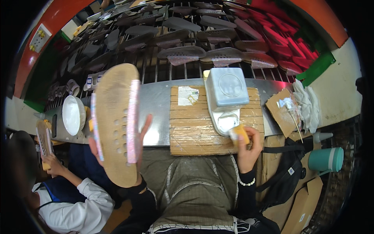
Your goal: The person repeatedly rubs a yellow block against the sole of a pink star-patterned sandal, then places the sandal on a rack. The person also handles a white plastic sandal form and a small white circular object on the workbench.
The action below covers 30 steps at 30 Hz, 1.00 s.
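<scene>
My left hand (pixel 144 130) grips a tan shoe sole (pixel 116 93) and holds it upright on the left. Shiny pink strips run along both its long sides, and small round holes dot its face. Most of that hand is hidden behind the sole. Between the fingers of my right hand (pixel 249 151) is a yellow sponge (pixel 242 133) with white on its end. It is at the near lip of a white dispenser tray (pixel 215 117), where white liquid lies. A translucent square container (pixel 228 87) sits on that tray, over a ridged cardboard sheet (pixel 187 134).
Beyond the metal ledge (pixel 156 87), a rack of bars carries several soles (pixel 181 51), lit red at right. A white bowl (pixel 73 115) stands left. At right are a cardboard piece (pixel 278 103) with a stick and a teal jug (pixel 325 159). A co-worker (pixel 74 199) holds another sole at left.
</scene>
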{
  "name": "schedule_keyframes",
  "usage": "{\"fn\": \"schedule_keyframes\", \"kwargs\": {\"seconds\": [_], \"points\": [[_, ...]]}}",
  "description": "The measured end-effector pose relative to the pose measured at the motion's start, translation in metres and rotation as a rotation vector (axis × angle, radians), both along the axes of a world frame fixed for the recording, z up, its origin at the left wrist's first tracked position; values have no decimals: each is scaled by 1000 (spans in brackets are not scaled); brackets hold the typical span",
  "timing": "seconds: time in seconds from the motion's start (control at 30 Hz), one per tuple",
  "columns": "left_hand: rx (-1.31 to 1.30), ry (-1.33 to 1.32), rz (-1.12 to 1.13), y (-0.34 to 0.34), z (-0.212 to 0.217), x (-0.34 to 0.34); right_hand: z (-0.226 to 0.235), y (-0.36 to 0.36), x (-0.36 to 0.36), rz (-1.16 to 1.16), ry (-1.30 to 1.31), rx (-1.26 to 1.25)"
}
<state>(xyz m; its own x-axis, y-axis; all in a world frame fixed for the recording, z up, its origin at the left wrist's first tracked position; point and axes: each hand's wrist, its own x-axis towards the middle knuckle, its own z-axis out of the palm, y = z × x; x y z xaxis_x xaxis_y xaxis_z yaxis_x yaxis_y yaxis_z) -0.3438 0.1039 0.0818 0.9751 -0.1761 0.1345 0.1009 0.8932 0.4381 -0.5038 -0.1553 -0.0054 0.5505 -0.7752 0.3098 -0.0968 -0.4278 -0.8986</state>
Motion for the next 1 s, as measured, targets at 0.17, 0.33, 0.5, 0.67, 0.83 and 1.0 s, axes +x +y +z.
{"fn": "schedule_keyframes", "kwargs": {"seconds": [0.17, 0.33, 0.5, 0.67, 0.83, 1.0], "points": [[-109, 196, -404, -8, -7, -26, 29, 5, 14, 307, -724, 1109], [-201, 255, -516, -16, -8, -61, 88, 21, 30, 609, -618, 160], [199, 96, -429, -26, 12, -78, 127, 31, 43, 554, -441, -508], [206, 99, -453, -31, 20, -78, 128, 34, 47, 607, -618, -408], [212, 103, -526, -29, 22, -74, 120, 25, 60, 363, -570, -508], [200, 116, -676, -27, 19, -62, 127, 28, 48, 500, -551, -536]]}}
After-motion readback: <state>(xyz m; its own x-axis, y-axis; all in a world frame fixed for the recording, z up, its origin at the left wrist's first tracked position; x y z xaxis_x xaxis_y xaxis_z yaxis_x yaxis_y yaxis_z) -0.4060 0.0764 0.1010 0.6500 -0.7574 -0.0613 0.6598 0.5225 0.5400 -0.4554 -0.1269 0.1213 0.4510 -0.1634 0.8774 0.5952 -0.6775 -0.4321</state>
